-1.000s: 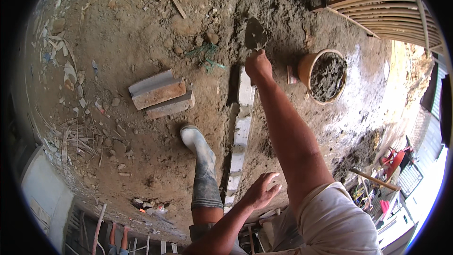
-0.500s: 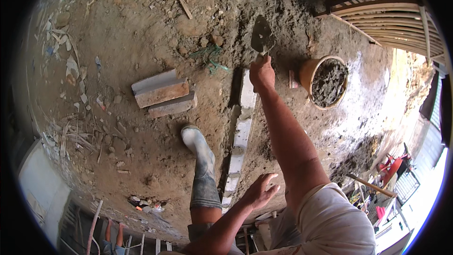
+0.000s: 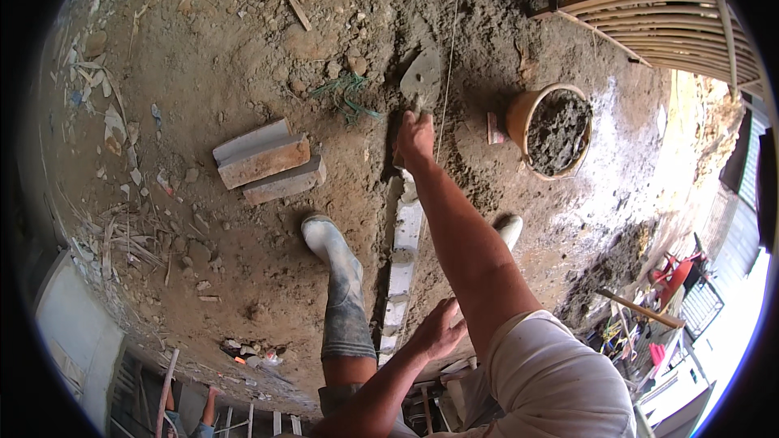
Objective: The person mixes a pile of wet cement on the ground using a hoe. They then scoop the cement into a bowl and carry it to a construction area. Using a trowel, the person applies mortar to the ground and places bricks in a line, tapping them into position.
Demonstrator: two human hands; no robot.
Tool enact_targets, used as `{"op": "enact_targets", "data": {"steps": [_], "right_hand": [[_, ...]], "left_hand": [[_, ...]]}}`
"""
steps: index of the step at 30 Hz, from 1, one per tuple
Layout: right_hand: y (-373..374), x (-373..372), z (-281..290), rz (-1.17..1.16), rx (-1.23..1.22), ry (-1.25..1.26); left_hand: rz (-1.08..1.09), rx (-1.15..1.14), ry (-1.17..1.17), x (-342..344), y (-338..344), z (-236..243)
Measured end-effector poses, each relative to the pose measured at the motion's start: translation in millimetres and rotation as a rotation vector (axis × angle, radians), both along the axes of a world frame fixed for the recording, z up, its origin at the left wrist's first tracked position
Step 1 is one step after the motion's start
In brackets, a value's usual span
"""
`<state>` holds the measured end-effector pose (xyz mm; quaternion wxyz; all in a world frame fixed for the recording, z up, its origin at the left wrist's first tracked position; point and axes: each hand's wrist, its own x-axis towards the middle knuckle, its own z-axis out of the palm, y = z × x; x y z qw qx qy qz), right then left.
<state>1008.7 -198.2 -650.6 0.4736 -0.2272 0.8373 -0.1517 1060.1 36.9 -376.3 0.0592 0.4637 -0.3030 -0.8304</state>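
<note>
At the block row's [image 3: 403, 269] far end, the right grip [image 3: 416, 139] aptly holds the trowel [image 3: 421, 77], likely light and stiff, by its handle; left grip [image 3: 441, 329] slack.

The right hand [image 3: 416, 139] grips a trowel [image 3: 422, 75], its blade pointing away over the soil beside a taut string [image 3: 448, 65]. The left hand [image 3: 440, 331] hangs near the body, fingers loosely bent. A row of pale blocks [image 3: 402, 269] runs between two boots; loose blocks [image 3: 266, 161] lie left, and a bucket [image 3: 517, 120] of mortar [image 3: 558, 134] stands right.
</note>
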Motion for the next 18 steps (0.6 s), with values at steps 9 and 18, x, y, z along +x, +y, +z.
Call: {"op": "enact_targets", "data": {"steps": [9, 18], "right_hand": [[31, 15, 36, 0.051, 0.126, -0.027], [17, 10, 57, 0.17, 0.178, -0.044]], "left_hand": [[-0.008, 0.017, 0.015, -4, 18, -14], [-0.011, -0.009, -0.002, -8, 15, -15]]}}
